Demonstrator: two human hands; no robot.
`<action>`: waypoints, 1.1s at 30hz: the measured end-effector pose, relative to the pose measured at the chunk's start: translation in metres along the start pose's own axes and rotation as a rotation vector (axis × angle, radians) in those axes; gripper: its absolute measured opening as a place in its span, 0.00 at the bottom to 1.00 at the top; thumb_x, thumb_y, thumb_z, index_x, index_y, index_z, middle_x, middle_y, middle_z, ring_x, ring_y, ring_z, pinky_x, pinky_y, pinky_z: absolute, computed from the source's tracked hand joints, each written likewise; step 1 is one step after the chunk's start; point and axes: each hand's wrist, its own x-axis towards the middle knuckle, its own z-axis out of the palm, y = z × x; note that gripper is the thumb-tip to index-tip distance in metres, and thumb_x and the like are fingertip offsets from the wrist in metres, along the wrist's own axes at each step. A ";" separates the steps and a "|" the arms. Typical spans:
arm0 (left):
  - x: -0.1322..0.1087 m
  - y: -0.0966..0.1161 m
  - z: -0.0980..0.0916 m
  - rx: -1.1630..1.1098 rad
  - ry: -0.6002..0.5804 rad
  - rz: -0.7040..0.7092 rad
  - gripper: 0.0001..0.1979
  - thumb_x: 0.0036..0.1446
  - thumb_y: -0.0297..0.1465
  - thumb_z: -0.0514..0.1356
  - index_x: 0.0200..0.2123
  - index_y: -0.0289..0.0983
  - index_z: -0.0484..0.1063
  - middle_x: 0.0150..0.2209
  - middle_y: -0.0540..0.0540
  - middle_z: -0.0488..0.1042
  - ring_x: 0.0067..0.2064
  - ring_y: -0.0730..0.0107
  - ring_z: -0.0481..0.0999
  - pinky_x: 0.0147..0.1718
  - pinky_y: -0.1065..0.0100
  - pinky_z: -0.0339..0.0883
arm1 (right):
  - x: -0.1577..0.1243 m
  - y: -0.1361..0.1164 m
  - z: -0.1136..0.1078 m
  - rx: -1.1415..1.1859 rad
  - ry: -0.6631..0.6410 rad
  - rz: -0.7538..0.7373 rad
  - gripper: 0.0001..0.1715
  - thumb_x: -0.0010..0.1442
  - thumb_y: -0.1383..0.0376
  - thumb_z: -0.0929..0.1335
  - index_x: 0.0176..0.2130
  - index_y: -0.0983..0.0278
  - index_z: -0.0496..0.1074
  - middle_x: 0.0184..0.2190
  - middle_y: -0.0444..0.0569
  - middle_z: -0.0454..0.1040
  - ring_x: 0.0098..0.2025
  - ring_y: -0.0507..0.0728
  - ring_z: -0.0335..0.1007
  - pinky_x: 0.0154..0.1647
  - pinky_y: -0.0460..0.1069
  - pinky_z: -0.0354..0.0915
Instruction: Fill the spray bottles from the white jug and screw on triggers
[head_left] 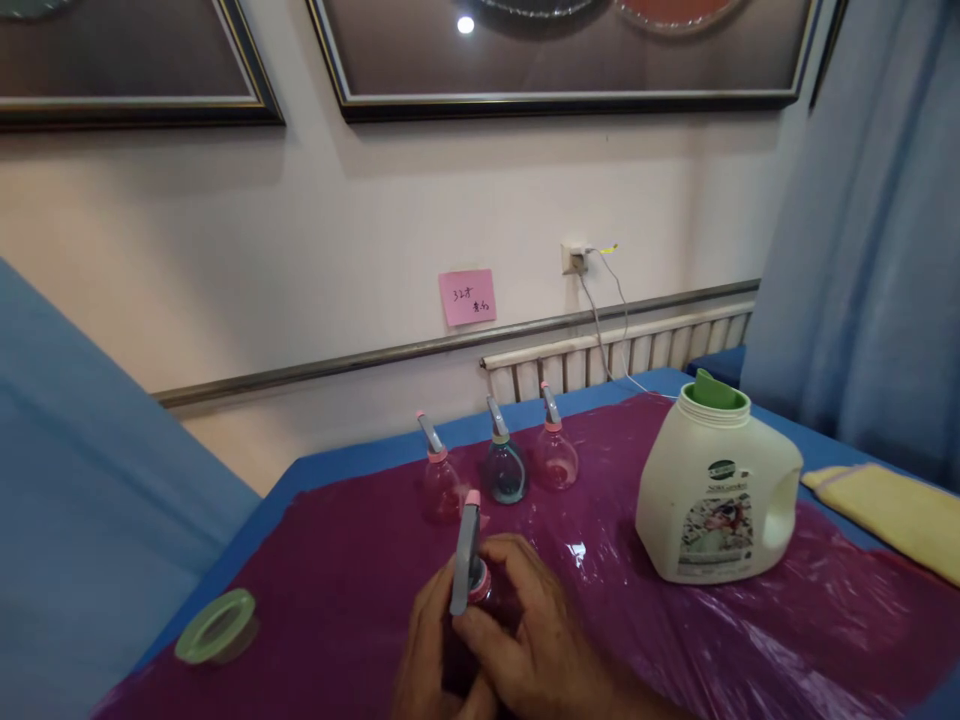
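Note:
Near the front middle of the table, a spray bottle [468,560] with a grey trigger head, pink nozzle tip and pink collar stands between my hands. My left hand [426,650] is wrapped around its left side. Around the right side curl the fingers of my right hand [544,635], its thumb by the collar. Most of the bottle's body is hidden behind my fingers. Just beyond are a clear spray bottle with a pink collar [442,490], a teal spray bottle [507,472] and another clear pink-collared spray bottle [556,460], all upright.
A large cream jug [716,500] with a green scoop [716,392] in its mouth stands at the right. Farther right lies a folded yellow cloth [892,510]. A pale green lid [217,628] rests at the left. Purple plastic sheeting [337,570] covers the blue table.

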 end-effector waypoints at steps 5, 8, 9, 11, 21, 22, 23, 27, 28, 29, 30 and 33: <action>-0.004 -0.001 0.005 -0.063 -0.052 -0.108 0.35 0.69 0.51 0.66 0.75 0.50 0.68 0.70 0.39 0.77 0.70 0.38 0.79 0.71 0.38 0.74 | -0.002 0.014 0.001 -0.061 0.036 -0.082 0.19 0.68 0.68 0.73 0.57 0.58 0.77 0.53 0.51 0.82 0.56 0.60 0.79 0.62 0.55 0.74; -0.006 0.005 0.005 -0.083 -0.045 -0.109 0.35 0.71 0.53 0.64 0.76 0.50 0.68 0.71 0.39 0.76 0.72 0.39 0.77 0.73 0.38 0.71 | -0.003 0.018 0.002 -0.059 0.022 -0.089 0.19 0.69 0.69 0.72 0.58 0.57 0.76 0.54 0.50 0.82 0.57 0.59 0.79 0.62 0.54 0.73; -0.006 0.007 0.005 -0.089 -0.039 -0.102 0.35 0.72 0.53 0.64 0.76 0.50 0.68 0.71 0.39 0.76 0.72 0.40 0.77 0.73 0.38 0.71 | -0.004 0.019 0.002 -0.055 0.016 -0.091 0.18 0.69 0.69 0.72 0.58 0.57 0.77 0.54 0.49 0.82 0.57 0.58 0.78 0.62 0.54 0.72; -0.008 0.013 0.004 -0.101 -0.030 -0.099 0.35 0.71 0.54 0.65 0.76 0.51 0.67 0.73 0.39 0.75 0.73 0.41 0.76 0.72 0.39 0.72 | -0.005 0.018 0.000 -0.054 0.017 -0.097 0.17 0.70 0.69 0.72 0.57 0.56 0.77 0.53 0.47 0.81 0.56 0.58 0.78 0.62 0.53 0.72; -0.001 0.019 -0.006 -0.080 -0.102 0.102 0.24 0.74 0.44 0.65 0.70 0.51 0.76 0.69 0.41 0.78 0.67 0.48 0.81 0.67 0.48 0.79 | -0.007 0.018 -0.004 -0.092 0.018 -0.023 0.12 0.70 0.66 0.73 0.52 0.56 0.75 0.47 0.45 0.81 0.50 0.57 0.78 0.54 0.52 0.71; 0.001 0.018 -0.007 -0.075 -0.111 0.115 0.24 0.74 0.44 0.65 0.70 0.51 0.76 0.69 0.40 0.78 0.67 0.48 0.82 0.66 0.49 0.80 | -0.007 0.018 -0.004 -0.095 0.013 -0.039 0.13 0.70 0.66 0.73 0.53 0.56 0.75 0.49 0.45 0.81 0.51 0.57 0.78 0.55 0.52 0.71; 0.002 0.018 -0.008 -0.073 -0.108 0.122 0.24 0.74 0.43 0.65 0.69 0.50 0.77 0.68 0.40 0.79 0.66 0.48 0.82 0.66 0.49 0.80 | -0.007 0.018 -0.005 -0.097 0.002 -0.061 0.13 0.71 0.66 0.72 0.54 0.56 0.75 0.50 0.45 0.81 0.52 0.58 0.78 0.56 0.52 0.71; 0.002 0.018 -0.009 -0.078 -0.092 0.123 0.23 0.74 0.42 0.66 0.69 0.48 0.78 0.68 0.38 0.79 0.66 0.47 0.83 0.67 0.47 0.80 | -0.007 0.017 -0.007 -0.099 -0.056 -0.110 0.10 0.77 0.65 0.69 0.56 0.55 0.76 0.53 0.47 0.79 0.56 0.57 0.76 0.60 0.53 0.70; 0.002 0.017 -0.009 -0.072 -0.098 0.127 0.23 0.74 0.42 0.66 0.69 0.48 0.78 0.69 0.38 0.78 0.67 0.47 0.82 0.67 0.47 0.79 | -0.007 0.016 -0.008 -0.099 -0.062 -0.106 0.10 0.77 0.65 0.69 0.56 0.55 0.76 0.53 0.47 0.79 0.56 0.57 0.76 0.60 0.53 0.70; 0.002 0.017 -0.009 -0.065 -0.106 0.136 0.23 0.74 0.41 0.66 0.69 0.49 0.77 0.69 0.39 0.78 0.67 0.48 0.82 0.67 0.48 0.79 | -0.007 0.016 -0.008 -0.099 -0.060 -0.103 0.10 0.77 0.65 0.69 0.56 0.55 0.75 0.53 0.47 0.79 0.56 0.57 0.75 0.60 0.53 0.69; 0.002 0.016 -0.009 -0.058 -0.113 0.145 0.23 0.74 0.41 0.66 0.69 0.50 0.77 0.69 0.40 0.78 0.67 0.49 0.82 0.67 0.49 0.79 | -0.007 0.015 -0.008 -0.101 -0.057 -0.101 0.10 0.77 0.65 0.69 0.56 0.55 0.75 0.53 0.47 0.79 0.56 0.57 0.75 0.60 0.53 0.69; 0.002 0.015 -0.010 -0.058 -0.117 0.163 0.23 0.74 0.40 0.65 0.70 0.52 0.76 0.69 0.41 0.78 0.68 0.50 0.81 0.68 0.51 0.78 | -0.006 0.014 -0.008 -0.105 -0.063 -0.097 0.09 0.77 0.65 0.69 0.55 0.56 0.75 0.52 0.47 0.79 0.55 0.57 0.75 0.58 0.53 0.69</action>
